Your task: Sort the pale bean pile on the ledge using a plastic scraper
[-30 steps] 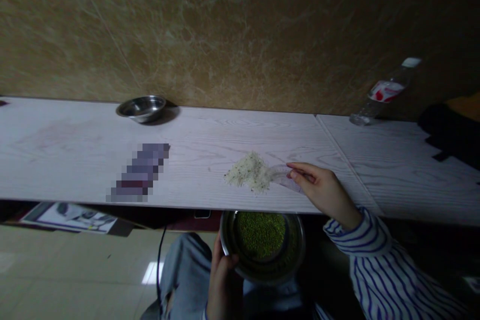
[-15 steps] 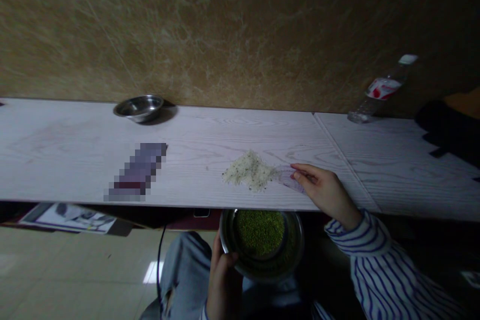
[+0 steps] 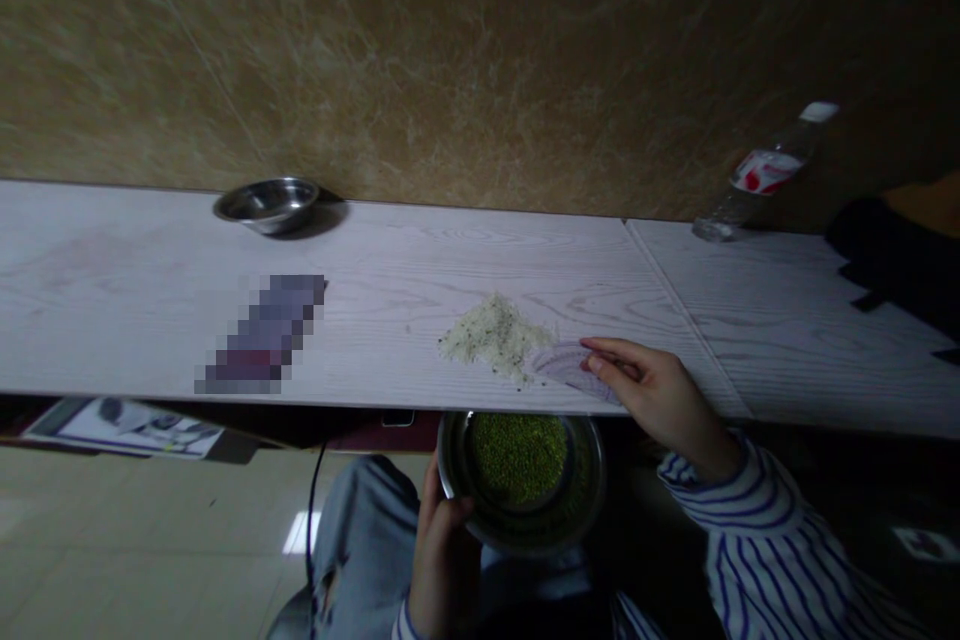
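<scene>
The translucent plastic scoop (image 3: 566, 367) is pinched low and flat in the closed grip of the right hand (image 3: 660, 400), its edge just beside the pile of speckled rice (image 3: 495, 340) on the desk (image 3: 112, 320), while the steel bowl (image 3: 594, 490) of mung beans (image 3: 517, 458) is held steady just below the desk's edge in the closed grip of the left hand (image 3: 442, 560).

Blue-striped white sleeve (image 3: 750, 540), green mung beans (image 3: 516, 458)

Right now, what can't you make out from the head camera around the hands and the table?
Head view only:
- Flat object: pixelated, so what it is stays unknown.
- Clear piece under the right hand: fingers cover part of it, so its full shape is unclear.
- Pile of pale grains: too small to name the grain.
- Dark item: cut off by the right edge.
- Steel bowl: the left hand hides part of its rim.
</scene>
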A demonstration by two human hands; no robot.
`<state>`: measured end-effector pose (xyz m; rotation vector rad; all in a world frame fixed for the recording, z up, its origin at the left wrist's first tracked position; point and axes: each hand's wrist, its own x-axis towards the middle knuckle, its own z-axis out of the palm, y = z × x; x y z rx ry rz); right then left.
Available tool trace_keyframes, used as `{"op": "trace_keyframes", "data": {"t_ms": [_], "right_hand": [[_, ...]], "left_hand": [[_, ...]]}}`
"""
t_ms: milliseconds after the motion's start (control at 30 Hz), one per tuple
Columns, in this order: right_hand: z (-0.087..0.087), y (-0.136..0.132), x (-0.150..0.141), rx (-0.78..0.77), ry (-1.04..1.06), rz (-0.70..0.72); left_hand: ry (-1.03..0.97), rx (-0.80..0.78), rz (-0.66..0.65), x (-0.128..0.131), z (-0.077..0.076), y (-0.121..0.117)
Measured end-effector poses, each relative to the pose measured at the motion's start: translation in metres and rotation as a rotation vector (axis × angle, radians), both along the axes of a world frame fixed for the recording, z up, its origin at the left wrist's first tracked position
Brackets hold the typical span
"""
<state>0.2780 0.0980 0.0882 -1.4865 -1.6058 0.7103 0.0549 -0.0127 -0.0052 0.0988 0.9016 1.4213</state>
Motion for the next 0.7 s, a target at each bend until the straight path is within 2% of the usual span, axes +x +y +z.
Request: {"op": "trace_keyframes", "data": {"t_ms": [133, 700], "right_hand": [[0.003, -0.006, 0.009, -0.001, -0.031, -0.073], [0.001, -0.015, 0.008, -0.032, 0.0, -0.068]], "left_hand": [[0.004, 0.001, 0.012, 0.001, 0.0, 0.001], [0.025, 0.001, -0.009, 0.0, -0.002, -0.001]]}}
